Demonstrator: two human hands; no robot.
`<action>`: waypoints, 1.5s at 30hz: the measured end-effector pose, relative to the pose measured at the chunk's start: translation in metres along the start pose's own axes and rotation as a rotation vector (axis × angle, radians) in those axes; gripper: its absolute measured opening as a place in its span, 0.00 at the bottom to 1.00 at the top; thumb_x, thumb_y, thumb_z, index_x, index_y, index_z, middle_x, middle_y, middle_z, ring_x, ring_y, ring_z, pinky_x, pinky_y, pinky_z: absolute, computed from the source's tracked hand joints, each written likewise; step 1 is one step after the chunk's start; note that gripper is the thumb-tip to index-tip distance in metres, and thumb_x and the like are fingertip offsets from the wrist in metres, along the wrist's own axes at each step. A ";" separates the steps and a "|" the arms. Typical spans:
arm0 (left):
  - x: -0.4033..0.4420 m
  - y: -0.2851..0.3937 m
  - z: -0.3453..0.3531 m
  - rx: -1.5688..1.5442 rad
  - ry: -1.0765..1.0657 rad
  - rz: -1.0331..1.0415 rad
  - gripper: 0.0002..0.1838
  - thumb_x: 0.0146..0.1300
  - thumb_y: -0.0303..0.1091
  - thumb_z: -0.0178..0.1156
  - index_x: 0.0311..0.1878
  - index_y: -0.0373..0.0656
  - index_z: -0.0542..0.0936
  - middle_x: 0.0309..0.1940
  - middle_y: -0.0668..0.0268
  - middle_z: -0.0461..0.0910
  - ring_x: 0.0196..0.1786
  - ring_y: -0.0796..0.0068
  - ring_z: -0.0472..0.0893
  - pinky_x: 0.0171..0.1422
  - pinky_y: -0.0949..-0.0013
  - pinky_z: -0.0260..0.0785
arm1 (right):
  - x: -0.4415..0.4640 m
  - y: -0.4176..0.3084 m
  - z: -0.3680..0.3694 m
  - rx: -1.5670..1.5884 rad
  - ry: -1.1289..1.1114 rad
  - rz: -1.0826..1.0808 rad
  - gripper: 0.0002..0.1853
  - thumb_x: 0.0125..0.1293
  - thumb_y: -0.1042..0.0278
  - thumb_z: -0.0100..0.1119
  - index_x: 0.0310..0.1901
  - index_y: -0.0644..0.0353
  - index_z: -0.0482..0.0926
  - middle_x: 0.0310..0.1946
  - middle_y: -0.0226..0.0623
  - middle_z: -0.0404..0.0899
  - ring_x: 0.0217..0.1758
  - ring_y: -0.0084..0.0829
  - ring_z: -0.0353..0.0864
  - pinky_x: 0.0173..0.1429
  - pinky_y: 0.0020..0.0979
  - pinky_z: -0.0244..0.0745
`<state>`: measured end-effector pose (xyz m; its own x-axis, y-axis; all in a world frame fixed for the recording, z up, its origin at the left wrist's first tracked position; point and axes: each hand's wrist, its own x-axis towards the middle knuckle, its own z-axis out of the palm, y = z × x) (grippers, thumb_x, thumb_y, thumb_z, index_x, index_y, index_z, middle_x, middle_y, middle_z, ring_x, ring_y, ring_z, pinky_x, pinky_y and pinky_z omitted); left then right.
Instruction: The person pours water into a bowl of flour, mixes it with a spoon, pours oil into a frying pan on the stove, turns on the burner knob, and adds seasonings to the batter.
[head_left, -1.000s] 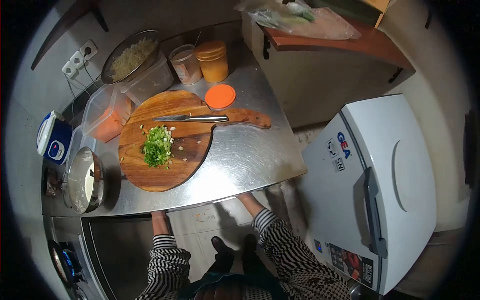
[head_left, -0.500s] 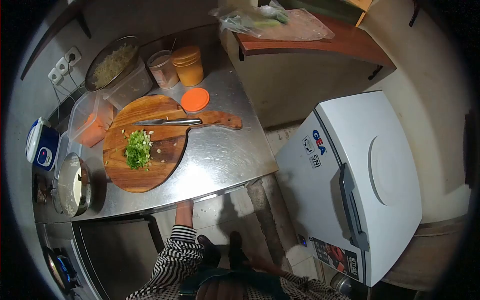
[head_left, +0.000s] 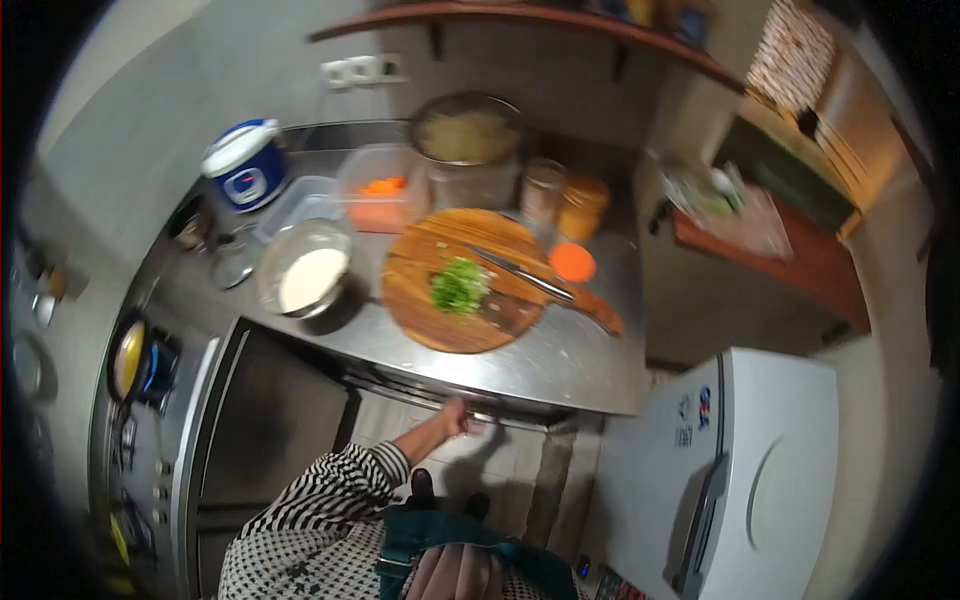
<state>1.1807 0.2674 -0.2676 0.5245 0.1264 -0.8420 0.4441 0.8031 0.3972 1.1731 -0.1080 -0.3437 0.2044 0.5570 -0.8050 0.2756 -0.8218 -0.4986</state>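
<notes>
The left hand (head_left: 455,417), its fingers too blurred to tell, is reaching beside the metal drawer (head_left: 400,384), whose long axis is slanting down rightward beneath the countertop (head_left: 590,375); freezer (head_left: 790,450) lettering is blurring.

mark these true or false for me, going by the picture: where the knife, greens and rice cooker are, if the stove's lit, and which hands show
1. The knife lies on the round wooden board. True.
2. The chopped greens are in the metal bowl. False: they are on the board, and the bowl holds something whitish.
3. A blue flame burns on the stove. True.
4. The rice cooker is all red. False: it is blue and white.
5. Both hands are in view. False: only the left hand shows, by the counter's front edge.
</notes>
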 end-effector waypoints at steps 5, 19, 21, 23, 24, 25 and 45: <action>-0.155 0.005 -0.030 0.728 -0.239 0.422 0.28 0.64 0.47 0.51 0.62 0.42 0.63 0.59 0.57 0.66 0.57 0.69 0.69 0.63 0.69 0.57 | -0.017 -0.098 -0.094 -0.473 0.182 -0.282 0.18 0.57 0.54 0.55 0.42 0.61 0.78 0.31 0.45 0.78 0.30 0.40 0.78 0.36 0.40 0.72; -0.235 0.247 -0.243 0.281 0.897 1.334 0.22 0.57 0.28 0.53 0.56 0.36 0.67 0.55 0.51 0.69 0.60 0.63 0.67 0.63 0.68 0.56 | 0.036 -0.627 -0.207 -0.946 0.665 -0.873 0.07 0.54 0.68 0.55 0.31 0.63 0.74 0.29 0.51 0.77 0.36 0.49 0.77 0.37 0.45 0.71; -0.223 0.264 -0.256 0.281 0.688 1.306 0.21 0.57 0.27 0.51 0.56 0.36 0.67 0.55 0.51 0.69 0.60 0.62 0.67 0.63 0.68 0.57 | 0.036 -0.652 -0.205 -1.044 0.603 -0.804 0.06 0.53 0.70 0.53 0.29 0.63 0.76 0.28 0.52 0.77 0.35 0.48 0.78 0.36 0.45 0.71; -0.212 0.274 -0.265 0.244 0.527 1.279 0.21 0.57 0.24 0.50 0.57 0.35 0.67 0.54 0.53 0.70 0.59 0.64 0.68 0.61 0.69 0.58 | 0.027 -0.678 -0.205 -1.257 0.556 -0.727 0.11 0.58 0.70 0.43 0.31 0.61 0.78 0.30 0.47 0.79 0.37 0.44 0.80 0.39 0.43 0.73; -0.211 0.276 -0.266 0.210 0.470 1.270 0.22 0.57 0.22 0.49 0.57 0.35 0.66 0.53 0.55 0.71 0.57 0.66 0.69 0.60 0.71 0.59 | 0.020 -0.685 -0.206 -1.319 0.566 -0.740 0.11 0.58 0.70 0.43 0.31 0.61 0.78 0.30 0.47 0.79 0.36 0.43 0.80 0.38 0.43 0.73; -0.212 0.280 -0.267 0.177 0.414 1.261 0.23 0.57 0.20 0.48 0.58 0.35 0.66 0.53 0.57 0.72 0.56 0.68 0.70 0.59 0.72 0.60 | 0.014 -0.693 -0.209 -1.379 0.578 -0.756 0.11 0.58 0.70 0.44 0.30 0.60 0.78 0.29 0.47 0.79 0.36 0.42 0.80 0.37 0.42 0.73; -0.216 0.273 -0.246 0.281 0.618 1.275 0.20 0.57 0.23 0.46 0.54 0.42 0.72 0.43 0.46 0.76 0.48 0.50 0.75 0.52 0.59 0.66 | 0.015 -0.680 -0.216 -1.490 0.441 -0.611 0.09 0.54 0.71 0.47 0.31 0.62 0.77 0.26 0.47 0.79 0.30 0.40 0.81 0.35 0.38 0.76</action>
<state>1.0101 0.6025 -0.0668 0.3053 0.9415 0.1428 0.0860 -0.1766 0.9805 1.1915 0.4854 0.0527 -0.1030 0.9330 -0.3448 0.9493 0.1957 0.2462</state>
